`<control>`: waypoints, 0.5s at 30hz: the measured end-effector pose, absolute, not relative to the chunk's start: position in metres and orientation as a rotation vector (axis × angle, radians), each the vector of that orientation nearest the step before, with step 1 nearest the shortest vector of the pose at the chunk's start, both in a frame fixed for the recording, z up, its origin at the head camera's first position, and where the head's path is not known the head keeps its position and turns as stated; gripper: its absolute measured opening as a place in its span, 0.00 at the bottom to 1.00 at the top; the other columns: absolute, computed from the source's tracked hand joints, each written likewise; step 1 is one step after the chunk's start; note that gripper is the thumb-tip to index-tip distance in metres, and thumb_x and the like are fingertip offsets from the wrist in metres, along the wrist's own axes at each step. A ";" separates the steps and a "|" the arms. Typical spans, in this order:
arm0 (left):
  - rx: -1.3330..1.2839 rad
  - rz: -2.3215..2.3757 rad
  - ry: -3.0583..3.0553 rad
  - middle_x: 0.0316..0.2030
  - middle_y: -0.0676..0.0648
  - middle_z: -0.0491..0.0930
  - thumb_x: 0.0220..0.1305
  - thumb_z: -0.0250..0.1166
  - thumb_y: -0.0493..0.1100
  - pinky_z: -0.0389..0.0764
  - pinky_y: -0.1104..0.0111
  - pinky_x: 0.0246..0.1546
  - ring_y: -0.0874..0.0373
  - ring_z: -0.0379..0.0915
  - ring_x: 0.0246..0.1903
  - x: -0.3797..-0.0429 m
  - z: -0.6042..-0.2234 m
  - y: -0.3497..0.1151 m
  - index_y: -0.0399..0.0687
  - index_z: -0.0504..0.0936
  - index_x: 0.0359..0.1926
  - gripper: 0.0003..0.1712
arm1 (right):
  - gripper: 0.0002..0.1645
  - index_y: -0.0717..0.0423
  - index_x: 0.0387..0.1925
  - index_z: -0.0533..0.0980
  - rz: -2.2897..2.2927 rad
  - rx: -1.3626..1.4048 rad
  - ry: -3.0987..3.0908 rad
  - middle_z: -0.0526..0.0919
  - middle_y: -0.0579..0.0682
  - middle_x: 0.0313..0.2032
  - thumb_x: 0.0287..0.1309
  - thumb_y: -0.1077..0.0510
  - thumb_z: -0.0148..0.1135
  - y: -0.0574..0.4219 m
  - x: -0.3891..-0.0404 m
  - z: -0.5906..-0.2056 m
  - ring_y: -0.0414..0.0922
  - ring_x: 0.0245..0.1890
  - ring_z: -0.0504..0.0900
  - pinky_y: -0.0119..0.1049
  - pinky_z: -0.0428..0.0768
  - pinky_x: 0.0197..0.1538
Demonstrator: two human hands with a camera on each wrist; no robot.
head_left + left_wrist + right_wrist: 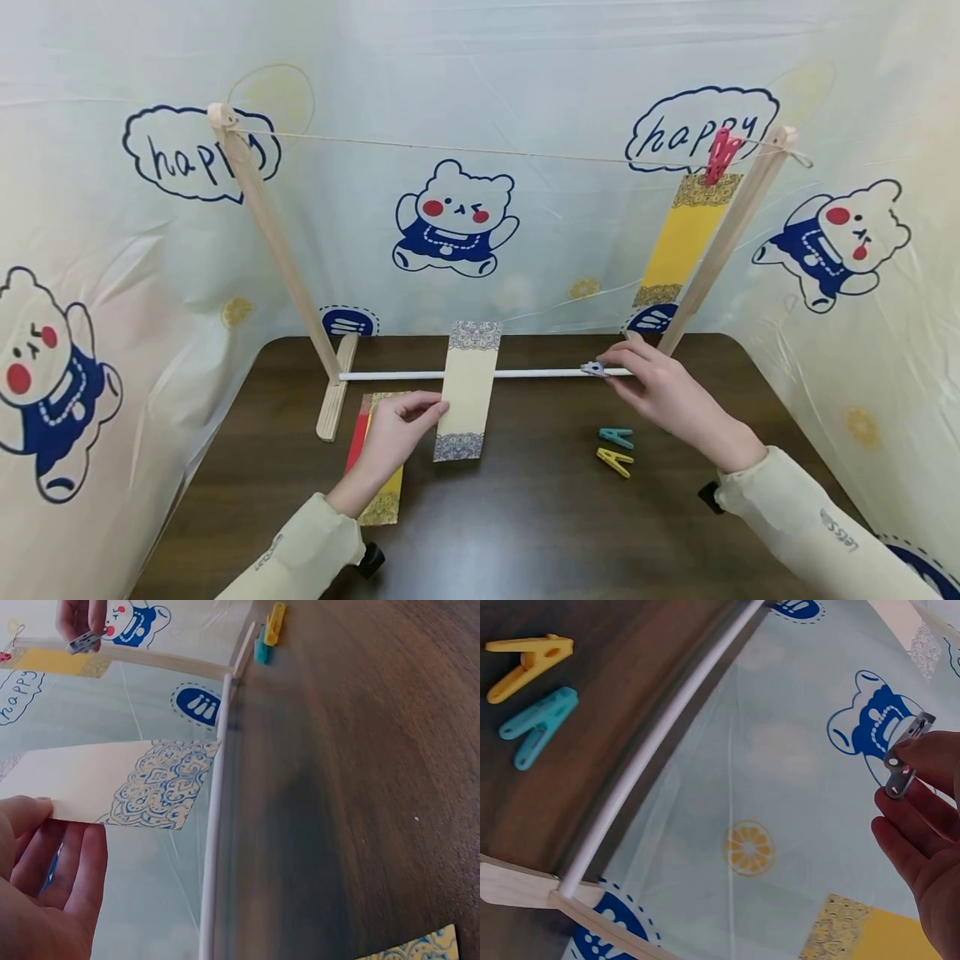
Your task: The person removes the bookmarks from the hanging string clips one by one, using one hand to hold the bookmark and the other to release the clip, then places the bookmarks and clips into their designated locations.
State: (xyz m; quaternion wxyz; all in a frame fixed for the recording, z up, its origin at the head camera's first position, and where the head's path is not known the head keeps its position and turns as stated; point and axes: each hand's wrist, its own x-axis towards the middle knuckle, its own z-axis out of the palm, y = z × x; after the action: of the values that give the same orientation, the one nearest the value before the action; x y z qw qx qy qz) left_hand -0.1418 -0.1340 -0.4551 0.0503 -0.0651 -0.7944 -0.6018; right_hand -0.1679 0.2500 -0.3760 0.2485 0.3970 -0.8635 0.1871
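My left hand (397, 429) pinches the left edge of a cream paper card (468, 383) with blue lace-patterned ends, held upright in front of the white rod. In the left wrist view, thumb and fingers grip the card (82, 776) from one side. Over to the right, my right hand (663, 383) holds a grey clothespin (593, 368) between thumb and fingers, near the rod's right end. The right wrist view shows this clothespin (906, 761) at the fingertips. A yellow card (682, 242) hangs from the string (450, 148) under a red clothespin (723, 156).
A wooden frame has a left post (273, 242), a right post (723, 242) and a white rod (532, 373) low between them. A teal clothespin (616, 437) and a yellow clothespin (615, 462) lie on the table. Beneath my left forearm are a yellow card (384, 507) and a red card (357, 442).
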 end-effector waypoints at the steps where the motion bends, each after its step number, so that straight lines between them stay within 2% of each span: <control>1: -0.199 -1.841 -2.420 0.41 0.40 0.90 0.66 0.73 0.37 0.83 0.74 0.36 0.64 0.83 0.33 -0.142 -0.456 -0.135 0.38 0.91 0.45 0.09 | 0.25 0.60 0.48 0.83 0.517 1.076 -2.366 0.84 0.51 0.45 0.46 0.74 0.79 0.251 -0.167 -0.378 0.54 0.48 0.87 0.51 0.86 0.49; 3: -0.201 -1.856 -2.423 0.40 0.40 0.90 0.66 0.73 0.37 0.85 0.71 0.36 0.62 0.84 0.32 -0.142 -0.457 -0.137 0.37 0.91 0.45 0.09 | 0.26 0.59 0.49 0.83 0.522 1.068 -2.388 0.85 0.51 0.45 0.47 0.74 0.79 0.252 -0.166 -0.382 0.54 0.48 0.88 0.51 0.87 0.49; 7: -0.210 -1.879 -2.425 0.39 0.39 0.89 0.67 0.72 0.38 0.87 0.67 0.35 0.59 0.84 0.30 -0.141 -0.459 -0.142 0.36 0.90 0.46 0.10 | 0.25 0.58 0.49 0.83 0.509 1.062 -2.428 0.85 0.50 0.45 0.48 0.72 0.79 0.255 -0.164 -0.391 0.46 0.42 0.86 0.45 0.88 0.42; 10: -0.195 -1.858 -2.444 0.39 0.39 0.89 0.68 0.72 0.37 0.88 0.65 0.35 0.59 0.85 0.29 -0.139 -0.461 -0.146 0.36 0.90 0.46 0.10 | 0.24 0.58 0.47 0.83 0.483 1.054 -2.453 0.85 0.49 0.44 0.47 0.72 0.80 0.256 -0.163 -0.396 0.45 0.42 0.85 0.46 0.88 0.45; 15: -0.112 -1.844 -2.470 0.37 0.40 0.90 0.66 0.72 0.34 0.89 0.57 0.36 0.59 0.85 0.27 -0.135 -0.468 -0.153 0.36 0.89 0.45 0.08 | 0.23 0.58 0.47 0.83 0.432 1.048 -2.510 0.86 0.50 0.43 0.47 0.71 0.80 0.258 -0.159 -0.406 0.46 0.43 0.85 0.47 0.87 0.46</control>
State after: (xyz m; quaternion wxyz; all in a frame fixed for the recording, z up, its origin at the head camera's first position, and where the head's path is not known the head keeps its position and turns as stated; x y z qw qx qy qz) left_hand -0.1347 -0.1528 -0.4677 0.0288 -0.0363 -0.8005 -0.5976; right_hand -0.1592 0.2583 -0.4062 0.1924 0.3735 -0.8943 0.1539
